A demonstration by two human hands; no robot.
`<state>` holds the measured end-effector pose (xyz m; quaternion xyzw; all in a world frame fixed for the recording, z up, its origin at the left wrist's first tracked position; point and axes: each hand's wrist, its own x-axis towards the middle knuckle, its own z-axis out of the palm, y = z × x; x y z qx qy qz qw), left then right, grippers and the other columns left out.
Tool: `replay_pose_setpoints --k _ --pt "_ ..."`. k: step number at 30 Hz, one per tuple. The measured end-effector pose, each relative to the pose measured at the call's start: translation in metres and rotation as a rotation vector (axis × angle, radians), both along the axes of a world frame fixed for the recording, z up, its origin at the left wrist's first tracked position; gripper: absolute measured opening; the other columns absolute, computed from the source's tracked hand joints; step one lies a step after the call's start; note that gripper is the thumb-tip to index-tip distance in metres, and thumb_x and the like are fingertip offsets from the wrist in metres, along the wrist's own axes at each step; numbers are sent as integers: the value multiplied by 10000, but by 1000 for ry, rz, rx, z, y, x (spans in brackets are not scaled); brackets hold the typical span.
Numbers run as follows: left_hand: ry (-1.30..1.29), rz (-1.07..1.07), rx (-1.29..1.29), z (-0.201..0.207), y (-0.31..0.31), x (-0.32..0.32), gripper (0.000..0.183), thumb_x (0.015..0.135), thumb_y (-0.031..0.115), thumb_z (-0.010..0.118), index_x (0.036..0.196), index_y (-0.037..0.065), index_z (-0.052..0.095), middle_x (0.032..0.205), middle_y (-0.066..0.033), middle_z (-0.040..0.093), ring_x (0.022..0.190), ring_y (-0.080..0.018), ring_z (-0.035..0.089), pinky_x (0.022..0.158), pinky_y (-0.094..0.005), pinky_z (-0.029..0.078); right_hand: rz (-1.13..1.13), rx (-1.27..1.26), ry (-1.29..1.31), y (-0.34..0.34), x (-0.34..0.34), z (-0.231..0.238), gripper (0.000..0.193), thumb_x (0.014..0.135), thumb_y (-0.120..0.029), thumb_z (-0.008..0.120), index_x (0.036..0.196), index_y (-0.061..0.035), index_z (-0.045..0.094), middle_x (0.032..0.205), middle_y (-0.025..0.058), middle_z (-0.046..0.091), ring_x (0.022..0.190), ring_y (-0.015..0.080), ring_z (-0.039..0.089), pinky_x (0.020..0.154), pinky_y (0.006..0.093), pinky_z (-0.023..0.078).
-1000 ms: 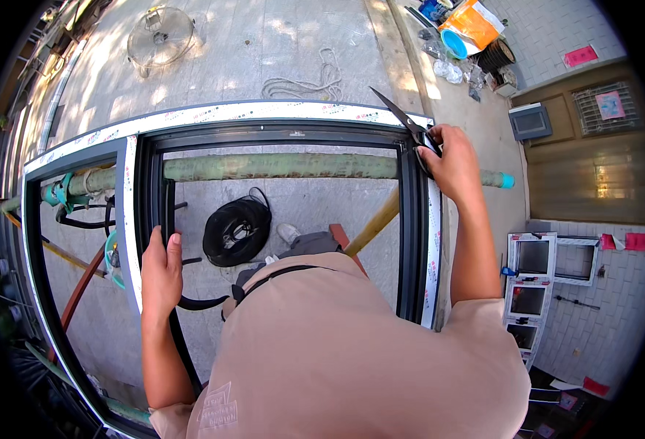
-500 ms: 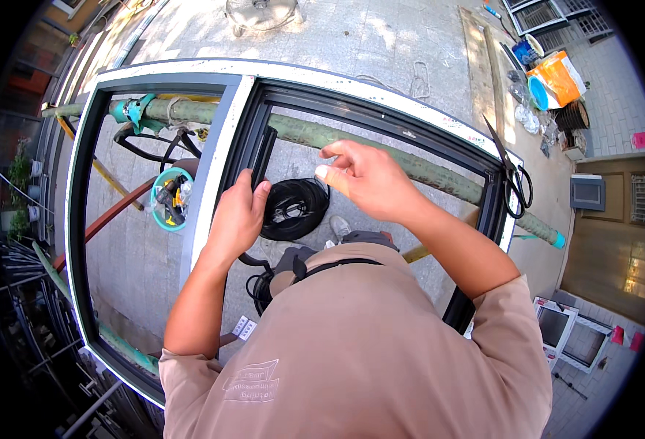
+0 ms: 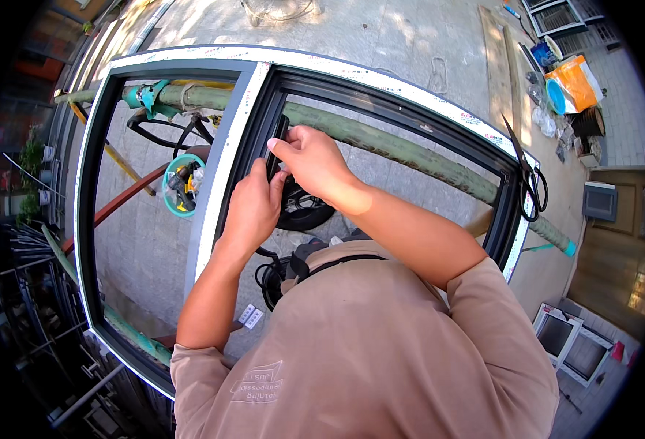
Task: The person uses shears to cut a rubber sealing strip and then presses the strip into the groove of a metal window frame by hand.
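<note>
A large window frame (image 3: 351,73), black inside with white film on its outer faces, lies before me, split by a divider (image 3: 227,150). Just right of that divider, my left hand (image 3: 255,205) grips a black rubber-looking strip (image 3: 284,126) with fingers and thumb. My right hand (image 3: 313,162) is closed on the same strip slightly farther up, thumb and fingers pinched together. The strip's top end shows above the hands; its lower part is hidden. Through the opening below, a coil of black strip (image 3: 304,216) lies on the floor, partly covered by my hands.
Black scissors (image 3: 531,186) rest on the frame's right side. Green poles (image 3: 425,161) run beneath the frame. A teal basin (image 3: 169,175) with a black-and-yellow power tool (image 3: 185,189) stands under the left opening. An orange bag (image 3: 573,84) sits at the far right.
My right hand has moved left and closed on the strip beside my left hand; before, it hovered with nothing visible in it. The view has shifted slightly.
</note>
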<state>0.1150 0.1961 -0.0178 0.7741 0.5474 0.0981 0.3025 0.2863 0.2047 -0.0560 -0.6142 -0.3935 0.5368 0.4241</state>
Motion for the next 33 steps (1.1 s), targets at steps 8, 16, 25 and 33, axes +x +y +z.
replay_pose_setpoints --k 8,16,25,33 --pt "-92 186 241 -2 -30 4 504 1058 69 775 1514 -32 587 1163 -311 768 1028 -463 781 862 -538 592 -225 109 238 32 3 13 405 1073 -335 770 1017 66 800 826 126 811 684 201 765 673 388 605" --pt "53 201 448 19 -52 -6 418 1023 31 801 1432 -17 727 1179 -215 711 1124 -411 738 989 -469 602 -264 56 184 67 -6 -24 450 1044 -367 796 852 40 796 737 140 784 686 239 777 697 427 608" --pt "130 249 453 9 -51 -9 379 1044 59 802 1411 -19 747 1107 -214 742 1014 -387 748 929 -471 599 -304 190 97 85 -21 -57 547 935 -377 935 1185 81 773 945 181 870 833 298 856 819 416 666" --pt "120 278 489 7 -47 -7 366 1045 64 801 1396 -21 742 1248 -255 803 1102 -412 801 967 -477 633 -256 143 211 84 -17 -41 532 903 -301 986 1181 97 767 986 182 874 809 224 850 757 375 661"
